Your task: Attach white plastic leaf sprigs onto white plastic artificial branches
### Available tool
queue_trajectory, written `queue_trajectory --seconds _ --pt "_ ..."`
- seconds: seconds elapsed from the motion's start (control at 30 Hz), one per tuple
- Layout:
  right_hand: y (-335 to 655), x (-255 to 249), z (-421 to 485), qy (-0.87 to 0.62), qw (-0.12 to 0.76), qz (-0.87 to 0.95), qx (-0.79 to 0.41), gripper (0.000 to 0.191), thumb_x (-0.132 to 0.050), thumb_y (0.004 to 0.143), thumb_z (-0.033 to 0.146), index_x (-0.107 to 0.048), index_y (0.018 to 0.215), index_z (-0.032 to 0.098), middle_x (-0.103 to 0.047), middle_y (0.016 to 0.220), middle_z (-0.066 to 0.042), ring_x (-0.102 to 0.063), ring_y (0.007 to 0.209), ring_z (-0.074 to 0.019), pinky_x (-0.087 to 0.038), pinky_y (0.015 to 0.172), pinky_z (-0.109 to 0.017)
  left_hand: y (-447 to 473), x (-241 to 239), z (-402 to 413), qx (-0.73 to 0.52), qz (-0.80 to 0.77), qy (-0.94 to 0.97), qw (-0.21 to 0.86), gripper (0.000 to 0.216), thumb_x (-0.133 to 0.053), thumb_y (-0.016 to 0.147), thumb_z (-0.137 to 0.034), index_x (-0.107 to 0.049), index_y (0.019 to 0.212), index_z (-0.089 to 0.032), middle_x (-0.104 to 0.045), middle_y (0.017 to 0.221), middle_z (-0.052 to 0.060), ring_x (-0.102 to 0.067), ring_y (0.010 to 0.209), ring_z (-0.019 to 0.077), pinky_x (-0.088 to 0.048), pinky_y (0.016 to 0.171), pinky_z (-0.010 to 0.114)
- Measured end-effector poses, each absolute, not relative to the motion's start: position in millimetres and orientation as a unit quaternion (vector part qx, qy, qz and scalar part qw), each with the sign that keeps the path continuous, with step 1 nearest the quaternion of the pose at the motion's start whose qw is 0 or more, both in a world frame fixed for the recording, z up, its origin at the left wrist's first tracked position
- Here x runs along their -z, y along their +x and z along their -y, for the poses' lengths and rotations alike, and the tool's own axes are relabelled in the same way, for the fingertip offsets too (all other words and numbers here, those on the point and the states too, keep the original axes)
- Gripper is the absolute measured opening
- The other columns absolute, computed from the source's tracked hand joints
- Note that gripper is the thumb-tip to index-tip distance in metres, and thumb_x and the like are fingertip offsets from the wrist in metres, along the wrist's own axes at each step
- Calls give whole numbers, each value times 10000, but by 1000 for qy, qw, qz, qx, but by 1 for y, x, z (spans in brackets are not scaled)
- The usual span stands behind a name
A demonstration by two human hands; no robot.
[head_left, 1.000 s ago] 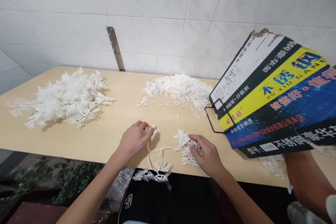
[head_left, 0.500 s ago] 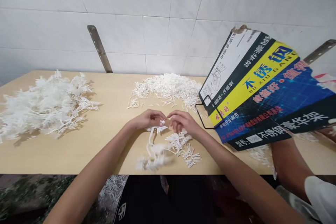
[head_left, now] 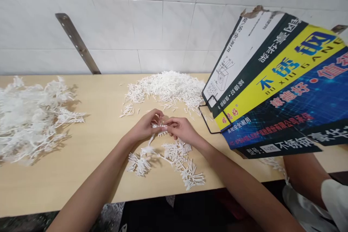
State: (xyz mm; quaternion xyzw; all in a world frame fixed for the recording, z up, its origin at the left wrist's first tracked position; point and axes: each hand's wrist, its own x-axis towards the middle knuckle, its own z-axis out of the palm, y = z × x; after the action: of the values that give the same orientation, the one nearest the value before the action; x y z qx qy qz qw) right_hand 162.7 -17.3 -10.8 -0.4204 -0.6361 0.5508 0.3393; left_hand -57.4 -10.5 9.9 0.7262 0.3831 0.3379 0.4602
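Observation:
My left hand and my right hand meet fingertip to fingertip over the wooden table, both pinching the top of a white plastic branch. The rest of that branch trails toward me on the table, with spiky clusters at its tips. Just beyond my hands lies a pile of small loose white pieces. A big heap of whole white branches covers the table's left end.
A printed cardboard box with a black wire stand leans over the table's right side. Another person's arm shows under it at the lower right. White tiled wall with a metal bracket stands behind.
My hands came together from apart, lifted the branch's top end and drew it further onto the table. The camera shifted right and forward.

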Motion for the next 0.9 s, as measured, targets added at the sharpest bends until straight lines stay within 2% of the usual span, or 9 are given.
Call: queue_trajectory --seconds 0.1,0.23,0.33,0.43,0.53,0.63,0.73,0.8,0.9 --pt "162 10 17 -427 347 627 -552 279 -761 874 441 -765 987 185 -630 658 8 -549 539 -110 -404 437 -202 -57 -12 8 -299 -407 754 420 300 -748 895 -456 -657 1016 -198 -705 963 41 -648 879 186 -498 778 289" --pt "159 11 17 -423 385 609 -550 243 -746 874 423 -747 915 183 -599 632 19 -511 517 -100 -368 430 -203 -59 -13 7 -246 -408 786 394 351 -642 965 -493 -718 843 -173 -677 759 18 -578 703 146 -421 655 258" --pt "165 16 8 -434 457 557 -541 273 -726 884 466 -687 880 196 -592 674 23 -491 487 -87 -356 418 -206 -63 -13 6 -228 -399 775 433 387 -642 965 -488 -706 772 -158 -652 677 14 -544 621 129 -399 606 253" --pt "178 20 -7 -460 549 483 -504 295 -671 915 502 -632 919 210 -587 743 27 -476 471 -76 -337 405 -207 -66 -14 4 -230 -381 768 460 352 -667 948 -451 -714 764 -155 -702 721 34 -596 661 143 -435 642 259" --pt "184 17 -14 -477 548 541 -423 308 -678 917 426 -656 1143 218 -684 1067 -62 -606 635 -115 -448 483 -232 -66 -12 2 -251 -380 762 460 287 -709 915 -421 -716 793 -161 -733 788 38 -636 725 155 -463 694 266" --pt "176 10 -4 -450 472 687 -319 400 -627 986 368 -632 1372 266 -605 1431 -118 -674 1042 -209 -568 739 -310 -63 -8 1 -265 -382 757 458 247 -742 888 -411 -704 845 -171 -746 848 35 -660 768 163 -487 738 275" --pt "162 6 9 -404 379 790 -262 349 -668 988 375 -692 1320 270 -709 1268 -105 -656 1121 -251 -532 940 -387 -62 -3 1 -273 -387 768 430 232 -729 899 -399 -692 853 -175 -728 825 23 -642 750 156 -479 718 269" --pt "157 8 13 -409 336 806 -263 266 -696 974 393 -745 1204 268 -756 1079 -75 -679 996 -237 -518 905 -370 -61 -2 2 -276 -393 776 409 225 -709 916 -394 -698 859 -177 -722 824 21 -625 742 150 -468 703 263" --pt "158 12 12 -439 318 787 -294 175 -665 989 379 -776 954 248 -761 904 -29 -661 798 -187 -473 743 -296 -60 -2 4 -280 -402 777 396 235 -709 917 -418 -719 899 -185 -732 854 28 -627 767 160 -461 696 262"
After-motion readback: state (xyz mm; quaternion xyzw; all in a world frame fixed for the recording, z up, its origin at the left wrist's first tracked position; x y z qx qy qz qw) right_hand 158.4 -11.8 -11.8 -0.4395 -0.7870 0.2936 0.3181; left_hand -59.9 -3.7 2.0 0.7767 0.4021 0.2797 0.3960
